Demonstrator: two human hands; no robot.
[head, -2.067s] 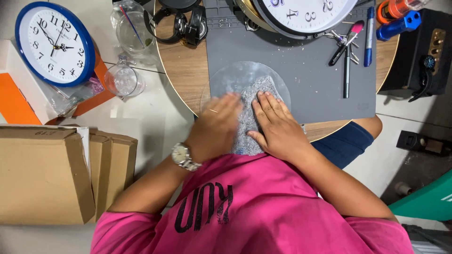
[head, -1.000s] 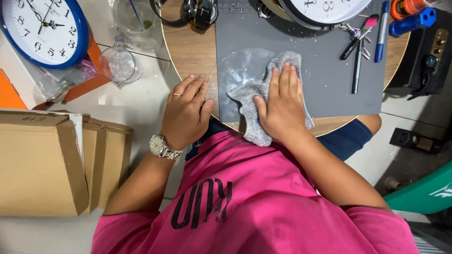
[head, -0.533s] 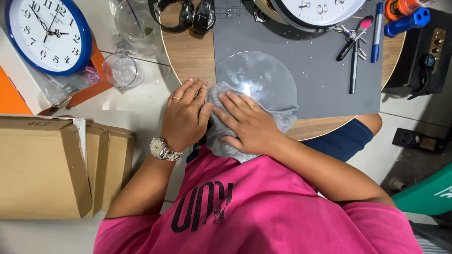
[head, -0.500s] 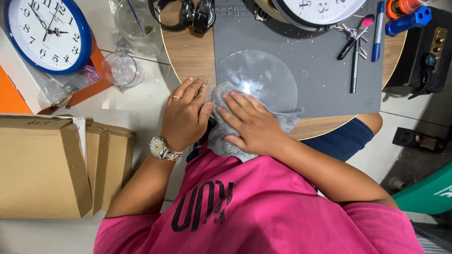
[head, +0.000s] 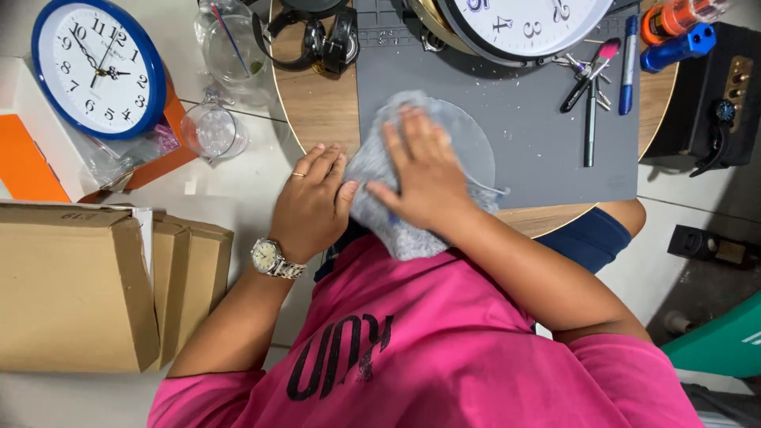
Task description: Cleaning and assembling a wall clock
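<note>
Since half a second ago the right hand [head: 424, 170] has slid the grey cloth [head: 380, 178] toward 12 over the clear disc [head: 476, 143] on the grey mat [head: 539, 135]; left hand [head: 309, 202] flat, bracing at 9. Disc looks thin, slick, fragile: hold by rim

Half a second ago the right hand [head: 424, 170] lay low on the grey cloth [head: 388, 198] at the near edge of the clear round disc [head: 468, 143], most of the disc bare. Now hand and cloth have slid up over the disc (only its right rim shows). The left hand [head: 313, 206] has shifted little, fingertips beside the cloth.
</note>
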